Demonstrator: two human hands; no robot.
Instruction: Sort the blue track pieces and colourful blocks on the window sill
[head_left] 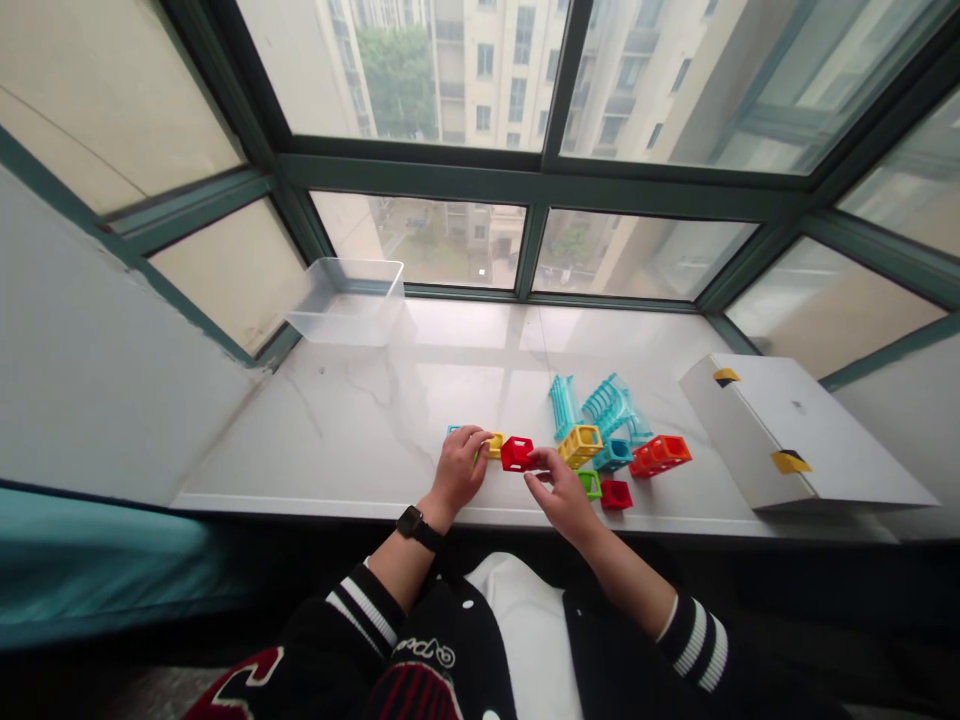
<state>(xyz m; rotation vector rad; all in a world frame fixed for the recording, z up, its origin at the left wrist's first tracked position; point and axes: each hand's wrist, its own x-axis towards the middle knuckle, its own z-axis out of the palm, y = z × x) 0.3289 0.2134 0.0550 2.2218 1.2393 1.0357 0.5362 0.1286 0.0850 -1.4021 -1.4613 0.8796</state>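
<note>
My right hand (561, 492) pinches a red hollow cube block (516, 454) at its right side. Just left of it, my left hand (460, 468) has its fingers closed on a yellow block (495, 446), partly covered by the fingers. A bit of a blue block (453, 430) shows behind my left hand. Close to the right hand stand a stack of yellow blocks (580, 446), a green block (589, 486), another red block (617, 494) and a blue block (613, 455).
Orange-red stacked blocks (660, 456) and clear blue track pieces (565, 406) lie to the right. A white box (806, 430) with yellow-black tabs stands at the far right. A clear plastic bin (349, 303) sits back left on the marble sill (360, 420), against the windows.
</note>
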